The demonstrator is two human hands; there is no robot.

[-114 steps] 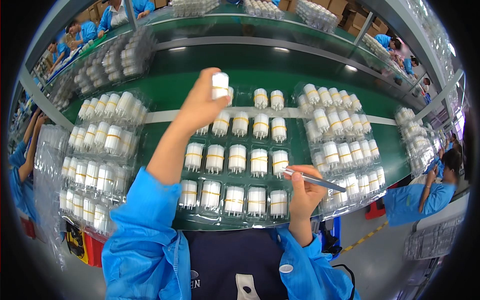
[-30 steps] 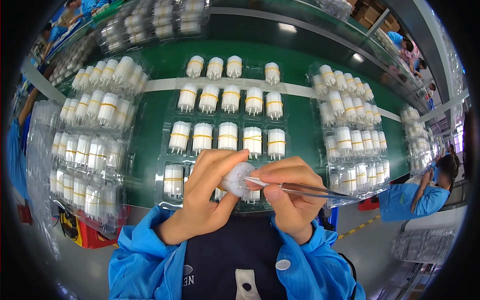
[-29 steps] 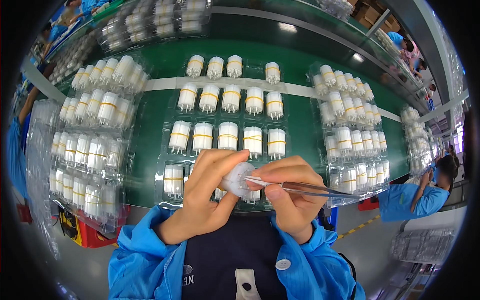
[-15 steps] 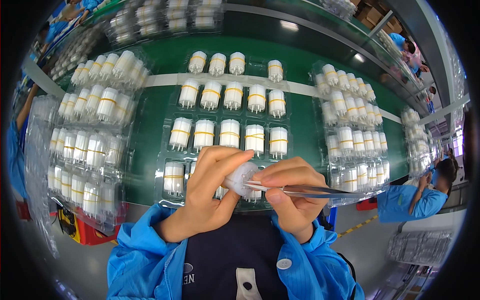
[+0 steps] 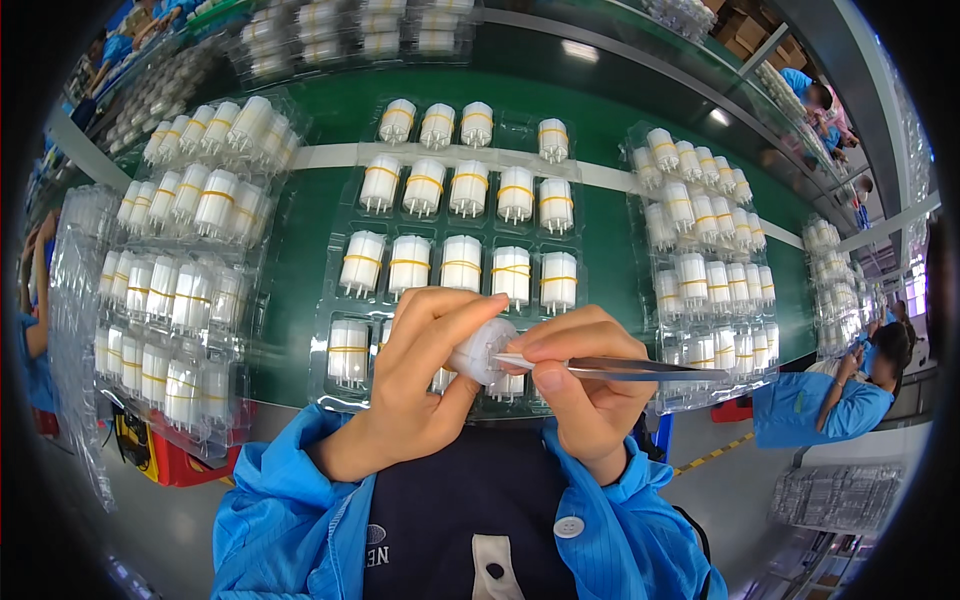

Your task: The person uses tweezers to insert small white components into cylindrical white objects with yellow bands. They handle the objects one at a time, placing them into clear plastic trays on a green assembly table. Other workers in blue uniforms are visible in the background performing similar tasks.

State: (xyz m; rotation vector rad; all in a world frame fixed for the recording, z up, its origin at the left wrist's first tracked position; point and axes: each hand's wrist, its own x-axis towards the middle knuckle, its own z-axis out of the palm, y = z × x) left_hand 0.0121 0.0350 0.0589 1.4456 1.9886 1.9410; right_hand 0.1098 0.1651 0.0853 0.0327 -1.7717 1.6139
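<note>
My left hand (image 5: 418, 385) is closed around a white cylindrical part (image 5: 478, 352), its round end face turned toward my right hand. Tweezers (image 5: 645, 371) with pale tips are pinched in the fingers of my right hand (image 5: 588, 385). Their tips touch or almost touch the end face; fine detail there is too small to make out. Just beyond both hands lies a clear plastic tray (image 5: 322, 325) of similar white cylinders (image 5: 462, 262), each with a yellow band and many with metal pins showing. My hands cover part of its nearest row.
Stacked trays of banded cylinders stand at the left (image 5: 178, 290) and right (image 5: 712, 285) on the green work surface (image 5: 300, 255). A metal rail (image 5: 620, 50) crosses the far side. At the right edge sits a person in blue (image 5: 825, 405); other people show at the left.
The tweezer tips have risen slightly on the end face, and their blades look closer together. At the far upper left, the trays have shifted right. My left hand keeps its hold.
</note>
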